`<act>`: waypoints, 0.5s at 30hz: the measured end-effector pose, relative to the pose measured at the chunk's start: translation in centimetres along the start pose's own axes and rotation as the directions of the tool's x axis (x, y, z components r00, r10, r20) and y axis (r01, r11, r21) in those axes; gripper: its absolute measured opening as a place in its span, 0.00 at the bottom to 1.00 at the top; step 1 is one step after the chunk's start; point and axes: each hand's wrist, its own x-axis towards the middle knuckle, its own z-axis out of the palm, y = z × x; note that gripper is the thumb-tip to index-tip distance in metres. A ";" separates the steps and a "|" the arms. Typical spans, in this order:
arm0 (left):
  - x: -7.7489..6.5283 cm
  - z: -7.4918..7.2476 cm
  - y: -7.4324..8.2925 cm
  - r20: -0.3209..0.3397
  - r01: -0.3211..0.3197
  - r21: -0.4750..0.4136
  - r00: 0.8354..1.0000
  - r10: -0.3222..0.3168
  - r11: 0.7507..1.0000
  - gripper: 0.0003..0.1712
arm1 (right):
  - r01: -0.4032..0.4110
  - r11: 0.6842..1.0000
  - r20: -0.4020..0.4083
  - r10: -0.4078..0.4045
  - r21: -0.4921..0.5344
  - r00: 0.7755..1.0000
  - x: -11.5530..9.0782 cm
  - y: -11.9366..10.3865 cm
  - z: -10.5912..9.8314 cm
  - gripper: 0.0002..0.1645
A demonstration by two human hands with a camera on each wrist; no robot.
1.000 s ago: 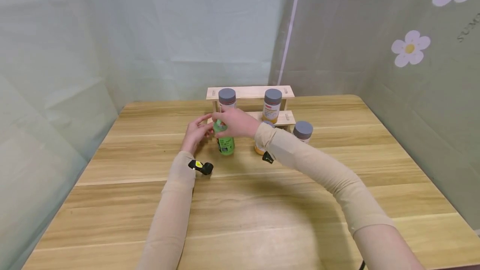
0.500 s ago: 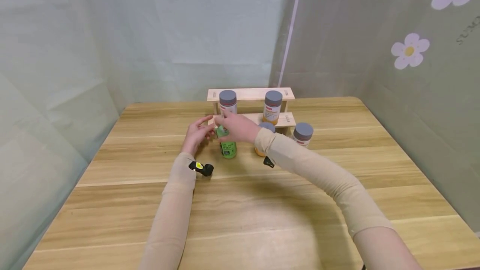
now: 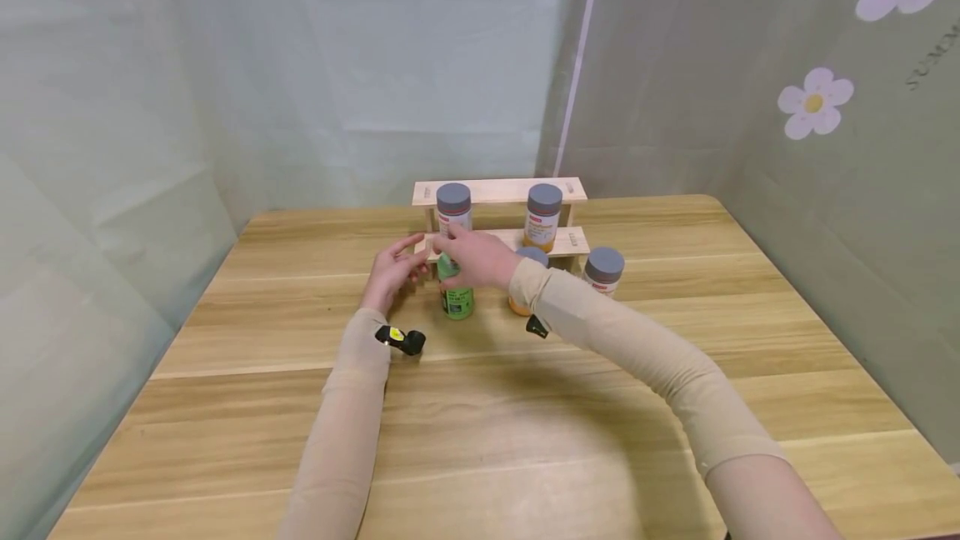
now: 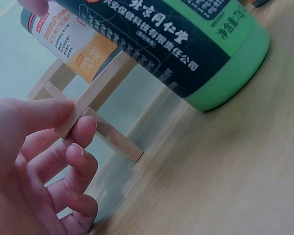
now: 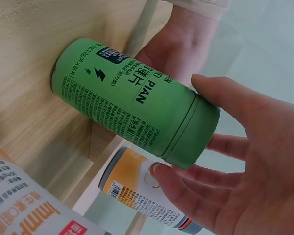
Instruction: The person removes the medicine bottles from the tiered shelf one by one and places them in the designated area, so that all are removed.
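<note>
My left hand (image 4: 44,152) pinches the near left end of the small wooden shelf (image 4: 95,93), thumb above the lower plank and forefinger below it. Beside it stands a green bottle (image 5: 122,103) with a dark label, its base at the tabletop in front of the shelf's left part. My right hand (image 3: 483,258) reaches across and holds the bottle around its green cap, thumb on one side and fingers on the other. On the lower plank behind it, a white-and-orange bottle (image 3: 453,207) with a grey cap is partly hidden by the right hand.
Another grey-capped bottle (image 3: 543,219) stands on the lower plank to the right. Two more stand on the table: one (image 3: 517,305) partly behind the right wrist, one (image 3: 603,265) farther right. The shelf's upper plank (image 3: 498,190) rises behind. Curtains hang around the wooden table (image 3: 225,407).
The green bottle and the right hand have shifted slightly to the right in front of the shelf, and the bottle stands straighter. The left hand keeps its place at the shelf end.
</note>
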 end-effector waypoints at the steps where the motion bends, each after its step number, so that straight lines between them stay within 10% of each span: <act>1: 0.0 0.0 0.0 -0.001 -0.001 0.000 1.000 0.001 1.000 0.29 | 0.000 1.000 -0.002 0.000 -0.007 1.000 0.0 0.0 -0.1 0.34; 15: -0.3 -0.2 0.3 0.031 0.013 -0.024 0.999 -0.012 1.000 0.31 | -0.072 0.996 -0.036 0.074 0.058 0.997 -1.3 1.2 -2.8 0.36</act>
